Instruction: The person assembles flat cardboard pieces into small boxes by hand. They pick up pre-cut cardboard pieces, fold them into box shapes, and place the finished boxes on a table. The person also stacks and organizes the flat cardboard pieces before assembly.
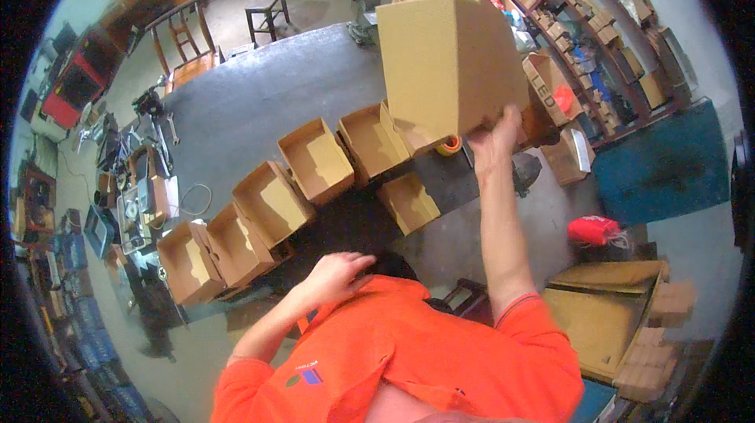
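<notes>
My right hand (497, 136) is raised on an outstretched arm and closed on the lower edge of a large brown cardboard box (421, 61). The box hangs over the right part of the dark workbench (259, 84) and hides what lies behind it. In front of my waist, my left hand (338, 275) holds nothing, its fingers loosely bent and apart from the thumb. Ahead of it runs a slanting row of several open, shallow cardboard boxes (316, 159) along the near side of the bench. One more small open box (409, 201) sits nearer me, below the raised one.
Tools and metal parts (149, 179) crowd the bench's left end. A vise (364, 14) stands at its far edge, an orange tape roll (449, 145) near the raised box. Shelves of small boxes (582, 53) line the right. A wooden chair (189, 65) and stool (267, 12) stand beyond.
</notes>
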### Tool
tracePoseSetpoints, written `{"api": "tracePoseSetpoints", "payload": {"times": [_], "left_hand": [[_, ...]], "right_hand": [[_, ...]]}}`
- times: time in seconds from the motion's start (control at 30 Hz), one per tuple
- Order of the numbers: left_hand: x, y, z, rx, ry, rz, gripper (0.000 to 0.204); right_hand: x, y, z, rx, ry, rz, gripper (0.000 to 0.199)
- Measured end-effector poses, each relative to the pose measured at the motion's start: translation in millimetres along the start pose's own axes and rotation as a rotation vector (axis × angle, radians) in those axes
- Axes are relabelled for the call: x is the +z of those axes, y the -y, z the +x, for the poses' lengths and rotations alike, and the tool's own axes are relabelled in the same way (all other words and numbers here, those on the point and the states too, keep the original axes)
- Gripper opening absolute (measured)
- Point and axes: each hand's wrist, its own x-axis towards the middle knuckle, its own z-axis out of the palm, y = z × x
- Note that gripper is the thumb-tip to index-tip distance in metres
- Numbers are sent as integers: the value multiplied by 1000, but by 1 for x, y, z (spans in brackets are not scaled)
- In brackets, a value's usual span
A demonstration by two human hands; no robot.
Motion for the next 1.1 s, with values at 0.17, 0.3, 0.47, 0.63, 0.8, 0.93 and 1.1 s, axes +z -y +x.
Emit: {"api": "tracePoseSetpoints", "payload": {"times": [0.17, 0.3, 0.47, 0.63, 0.8, 0.93, 1.1], "left_hand": [[43, 39, 2, -266, -9, -47, 38], [61, 45, 21, -551, -205, -104, 36], [106, 19, 30, -1063, -444, -402, 34], [143, -16, 58, -1188, -429, -597, 36], [150, -33, 94, -1326, -462, -722, 37], [158, -1, 111, -1260, -433, -659, 36], [183, 45, 137, -1262, -467, -658, 41]], "right_hand": [[12, -25, 172, -5, 156, -54, 40], [17, -81, 293, 99, 146, -136, 37], [31, -168, 365, 272, 261, -307, 23], [-25, -269, 490, 341, 292, -309, 26], [-19, -301, 455, 442, 243, -436, 12], [-48, -319, 505, 424, 268, -478, 11], [-29, -307, 440, 657, 314, -396, 20]]}}
